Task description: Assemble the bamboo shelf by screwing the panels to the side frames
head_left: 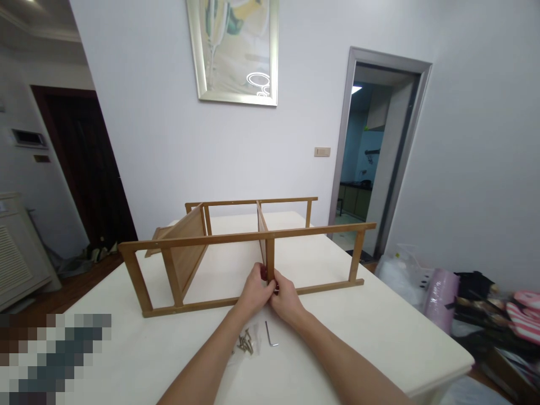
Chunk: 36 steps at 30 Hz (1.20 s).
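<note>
A light-brown wooden shelf rack (219, 239) lies on its side on the white table. Two of its shelf panels stand between the long side frames, one at the left (192, 247) and one near the middle. Around the lower end of the middle upright (270, 256), my left hand (254, 292) is closed from the left. My right hand (287, 299) grips the same spot from the right, fingertips nearly meeting the other hand's. Any small part between the fingers is hidden. Just below my hands lie an L-shaped hex key (270, 336) and several brass-coloured screws (246, 342).
The white table (379, 343) has its right edge and near corner in view. Bags and a pink bubble-wrap roll (441, 298) sit on the floor to the right. Behind the table is a wall with a framed picture (236, 98) and an open doorway.
</note>
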Motion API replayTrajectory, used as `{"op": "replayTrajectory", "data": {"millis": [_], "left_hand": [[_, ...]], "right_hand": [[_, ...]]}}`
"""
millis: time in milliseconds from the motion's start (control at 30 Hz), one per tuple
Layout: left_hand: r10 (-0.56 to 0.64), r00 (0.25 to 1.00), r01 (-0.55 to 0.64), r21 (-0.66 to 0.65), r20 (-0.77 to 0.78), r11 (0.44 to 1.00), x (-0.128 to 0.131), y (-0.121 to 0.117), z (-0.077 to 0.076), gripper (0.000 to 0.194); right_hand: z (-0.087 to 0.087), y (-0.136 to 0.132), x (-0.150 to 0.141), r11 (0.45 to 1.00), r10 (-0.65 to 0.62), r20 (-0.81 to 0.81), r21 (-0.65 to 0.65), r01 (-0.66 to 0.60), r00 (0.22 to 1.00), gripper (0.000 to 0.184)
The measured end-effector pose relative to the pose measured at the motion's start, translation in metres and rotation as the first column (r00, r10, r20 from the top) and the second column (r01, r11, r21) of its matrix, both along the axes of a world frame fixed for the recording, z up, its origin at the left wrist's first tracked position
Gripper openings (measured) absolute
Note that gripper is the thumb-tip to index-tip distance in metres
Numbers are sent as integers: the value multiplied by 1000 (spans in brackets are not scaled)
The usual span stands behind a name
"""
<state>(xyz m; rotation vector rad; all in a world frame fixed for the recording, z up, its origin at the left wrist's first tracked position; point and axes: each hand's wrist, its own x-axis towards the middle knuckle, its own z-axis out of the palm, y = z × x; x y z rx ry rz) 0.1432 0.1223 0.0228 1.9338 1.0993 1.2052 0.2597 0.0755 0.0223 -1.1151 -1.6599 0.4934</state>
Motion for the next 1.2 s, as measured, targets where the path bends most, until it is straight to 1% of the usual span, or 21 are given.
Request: {"op": "replayTrajectory", "data": {"millis": [133,233,333,400,433,467,533,600,633,667,700,733,767,833,867,900,967,1000,1100,1200], "left_hand": [[110,987,-110,6,-115,994,9,-2,7,27],[142,969,-140,24,-202,990,14,-3,13,25],[183,953,-180,35,-243,983,18,-5,15,22],[222,942,-220,37,-253,975,19,-6,14,20],[238,938,-236,38,-253,971,20,-7,14,20],[248,935,-247,37,-253,968,20,-7,13,20],[253,936,-252,33,-243,967,21,-9,13,22],[251,941,-251,33,-229,968,21,-10,13,25],[248,944,-247,35,-219,968,21,-10,13,27],[239,948,-236,36,-209,971,20,-10,13,27],[226,953,-224,33,-202,974,20,-9,13,28],[216,956,-215,26,-198,976,20,-9,13,28],[211,957,-212,18,-197,977,19,-8,13,29],[223,954,-224,15,-202,974,19,-6,13,31],[235,950,-235,21,-206,972,19,-6,12,31],[242,948,-241,30,-209,970,20,-5,12,32],[238,949,-234,45,-207,971,20,-5,12,32],[236,951,-231,49,-201,972,20,-5,12,32],[230,958,-225,46,-170,973,21,-5,11,33],[225,961,-222,39,-162,974,21,-4,9,30]], "right_hand": [[5,-2,3,999,37,-24,-16,-37,999,71],[8,-3,4,999,31,-48,-20,-32,998,74],[10,-3,5,997,64,-66,-30,-66,996,75],[10,-3,5,996,82,-41,-27,-83,996,74],[10,-3,6,997,68,-8,-22,-68,998,73],[11,-4,6,999,30,40,-16,-30,999,71],[13,-8,8,993,-120,162,2,121,979,65],[18,-17,9,950,-311,261,66,305,914,51],[22,-23,9,924,-381,283,120,362,880,41],[25,-30,8,906,-420,287,185,381,861,32],[28,-37,7,902,-418,289,246,355,861,24],[30,-46,4,916,-369,312,279,287,875,19],[30,-54,0,939,-300,357,274,208,885,16],[29,-69,-10,984,-133,452,167,62,882,14],[27,-75,-15,995,-54,486,97,8,872,14],[24,-80,-20,999,-3,507,30,-14,862,11],[19,-86,-29,997,56,538,-72,-20,841,2],[17,-88,-32,994,69,552,-105,-13,831,4],[13,-88,-38,988,94,585,-155,-2,806,12],[10,-86,-40,983,100,576,-182,8,811,10]]}}
